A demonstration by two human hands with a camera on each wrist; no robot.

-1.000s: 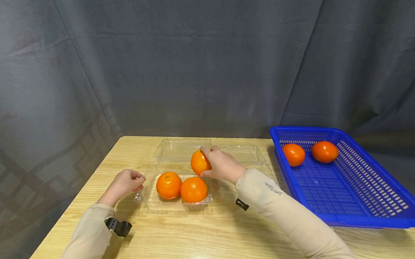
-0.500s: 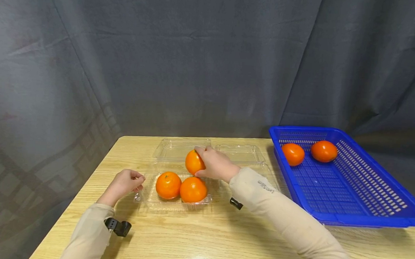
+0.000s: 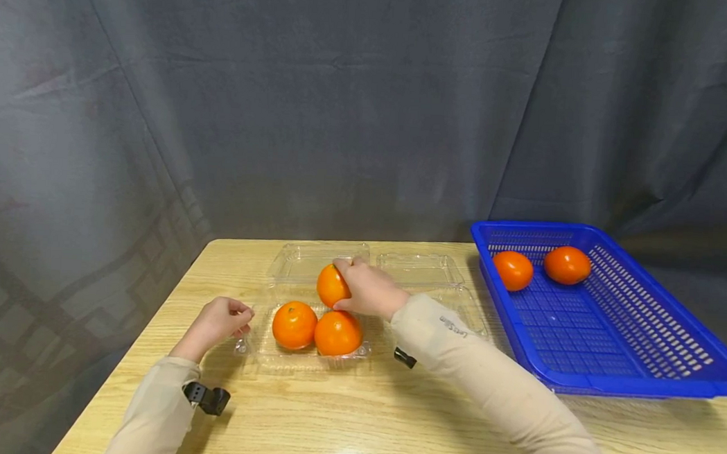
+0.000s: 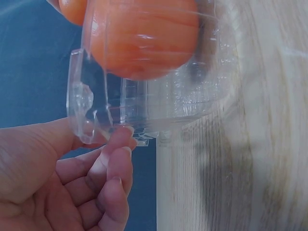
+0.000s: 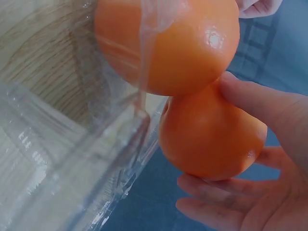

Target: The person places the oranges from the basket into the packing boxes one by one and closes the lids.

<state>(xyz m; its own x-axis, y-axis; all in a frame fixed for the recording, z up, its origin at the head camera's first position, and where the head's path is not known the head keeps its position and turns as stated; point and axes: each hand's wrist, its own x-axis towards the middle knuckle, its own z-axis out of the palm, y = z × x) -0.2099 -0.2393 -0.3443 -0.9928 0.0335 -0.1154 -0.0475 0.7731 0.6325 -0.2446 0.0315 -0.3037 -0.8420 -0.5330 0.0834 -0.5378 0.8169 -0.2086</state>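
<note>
In the head view my right hand grips an orange above the back of a clear plastic clamshell container. The right wrist view has its thumb and fingers around that orange, just beyond another orange in the container. Two oranges sit side by side in the tray: a left one and a right one. My left hand pinches the container's left rim; in the left wrist view, thumb and forefinger meet at the clear corner.
A blue plastic basket stands on the right with two oranges, one left and one right. Clear plastic lids or trays lie at the back of the wooden table. A dark curtain hangs behind.
My right hand has moved a little to the left with its orange, over the back of the container. My left hand and the other oranges have stayed where they were.
</note>
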